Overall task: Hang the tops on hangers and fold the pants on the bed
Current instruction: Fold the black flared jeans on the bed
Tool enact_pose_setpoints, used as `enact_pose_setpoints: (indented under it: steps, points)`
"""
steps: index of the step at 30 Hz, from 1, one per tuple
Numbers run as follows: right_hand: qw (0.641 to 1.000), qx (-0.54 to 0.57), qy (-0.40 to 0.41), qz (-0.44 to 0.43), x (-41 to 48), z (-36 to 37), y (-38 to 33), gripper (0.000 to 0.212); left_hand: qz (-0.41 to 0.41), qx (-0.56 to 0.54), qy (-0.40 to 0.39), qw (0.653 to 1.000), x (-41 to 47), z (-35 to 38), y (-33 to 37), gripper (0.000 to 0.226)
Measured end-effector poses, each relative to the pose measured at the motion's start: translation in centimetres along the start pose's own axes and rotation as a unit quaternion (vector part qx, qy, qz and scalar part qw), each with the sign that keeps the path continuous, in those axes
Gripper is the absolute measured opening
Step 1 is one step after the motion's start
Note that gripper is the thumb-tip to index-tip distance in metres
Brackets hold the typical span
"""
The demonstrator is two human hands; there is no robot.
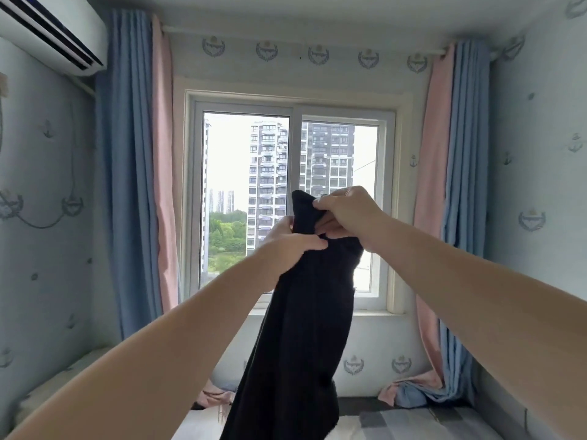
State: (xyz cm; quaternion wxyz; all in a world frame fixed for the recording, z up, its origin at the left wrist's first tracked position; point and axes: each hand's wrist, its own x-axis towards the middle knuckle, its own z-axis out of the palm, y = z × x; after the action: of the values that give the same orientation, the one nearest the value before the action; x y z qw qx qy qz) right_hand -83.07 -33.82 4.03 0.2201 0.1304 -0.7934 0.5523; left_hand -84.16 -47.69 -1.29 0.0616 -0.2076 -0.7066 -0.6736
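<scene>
Both arms raised, held out toward the window (254, 173). Black garment (305, 344) held up in the air at its top end; the rest hangs straight down, with the lower part over the far edge of the bed (419, 423). Top or pants: cannot tell.

Left hand (290, 244): fingers curled, gripping the cloth from the left side. Right hand (347, 217): just above it, fingers curled, pinching a bunched fold at the upper end. The hands are nearly touching.

Blue-and-pink curtains (133, 185) flank the window.
</scene>
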Motion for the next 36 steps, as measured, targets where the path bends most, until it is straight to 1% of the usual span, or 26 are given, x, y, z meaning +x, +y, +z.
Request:
enact_pose_setpoints:
  steps: [1,3,4,5,6,7,8,9,10,11,12,13,14,15,17,19,22,26,28,31,33,36]
  points:
    - [1.000,-0.013,-0.015,-0.016,-0.3,0.1,0.1,0.016,0.019,0.027,0.027,0.999,-0.1,0.1,-0.3,0.045]
    - [0.997,-0.036,-0.044,-0.052,-1.1,0.1,1.2,0.014,0.040,0.028,0.076,0.996,0.0,0.0,-0.8,0.032]
    - [0.995,-0.050,-0.028,-0.082,-1.4,-0.2,2.1,0.013,0.040,0.019,0.089,0.995,0.0,-0.3,-0.9,0.029]
    - [0.991,-0.072,0.018,-0.114,-1.7,-0.7,3.1,0.013,0.036,0.004,0.094,0.995,0.0,-0.7,-1.0,0.026]
    - [0.984,-0.095,0.081,-0.130,-1.8,-1.5,4.3,0.020,0.033,-0.015,0.091,0.995,-0.2,-1.2,-1.0,0.024]
    - [0.976,-0.111,0.144,-0.121,-2.1,-2.2,5.4,0.035,0.031,-0.036,0.083,0.995,-0.4,-1.6,-0.8,0.023]
    - [0.975,-0.106,0.181,-0.080,-2.5,-3.1,6.4,0.056,0.030,-0.057,0.073,0.995,-0.6,-2.0,-0.6,0.024]
    - [0.982,-0.074,0.173,-0.011,-3.1,-3.9,7.3,0.076,0.029,-0.078,0.062,0.995,-1.1,-2.2,-0.2,0.025]
    - [0.991,-0.015,0.120,0.063,-3.6,-4.4,8.1,0.088,0.027,-0.097,0.051,0.994,-1.5,-2.2,0.2,0.026]
    - [0.989,0.058,0.040,0.130,-4.1,-4.9,8.7,0.092,0.022,-0.113,0.041,0.993,-2.0,-2.2,0.7,0.027]
    - [0.975,0.121,-0.042,0.179,-4.6,-5.2,9.1,0.090,0.017,-0.125,0.030,0.992,-2.6,-2.1,1.2,0.028]
    - [0.961,0.164,-0.100,0.201,-5.1,-5.5,9.2,0.086,0.013,-0.133,0.021,0.991,-3.2,-2.1,1.6,0.028]
    - [0.951,0.195,-0.130,0.202,-5.6,-5.7,9.0,0.080,0.011,-0.138,0.015,0.990,-3.9,-2.0,2.0,0.028]
    - [0.946,0.217,-0.137,0.196,-6.1,-6.1,8.5,0.073,0.011,-0.138,0.014,0.990,-4.6,-2.1,2.4,0.028]
    - [0.949,0.228,-0.114,0.184,-7.3,-6.8,7.1,0.062,0.017,-0.130,0.025,0.991,-6.0,-2.4,3.1,0.027]
    - [0.959,0.217,-0.084,0.163,-8.4,-7.5,5.3,0.052,0.032,-0.101,0.053,0.993,-7.6,-2.7,3.9,0.026]
    - [0.977,0.183,-0.037,0.099,-10.2,-8.4,2.5,0.040,0.062,-0.038,0.108,0.992,-10.2,-2.5,4.9,0.020]
    - [0.992,0.123,-0.030,0.015,-14.2,-9.6,-1.2,0.020,0.128,0.066,0.181,0.973,-14.3,-1.6,6.5,0.015]
    - [0.994,0.104,-0.011,-0.014,-16.5,-9.9,-2.5,0.019,0.149,0.111,0.212,0.959,-16.6,-1.2,7.2,0.015]
    - [0.994,0.098,0.025,-0.039,-19.7,-10.1,-3.5,0.025,0.158,0.121,0.233,0.952,-20.1,-0.8,7.6,0.015]
    - [0.994,0.096,0.033,-0.048,-22.0,-10.1,-4.0,0.027,0.147,0.113,0.230,0.955,-22.7,-0.7,7.6,0.015]
    - [0.995,0.090,0.030,-0.044,-25.5,-10.3,-4.4,0.030,0.116,0.107,0.203,0.966,-26.6,-0.4,7.7,0.016]
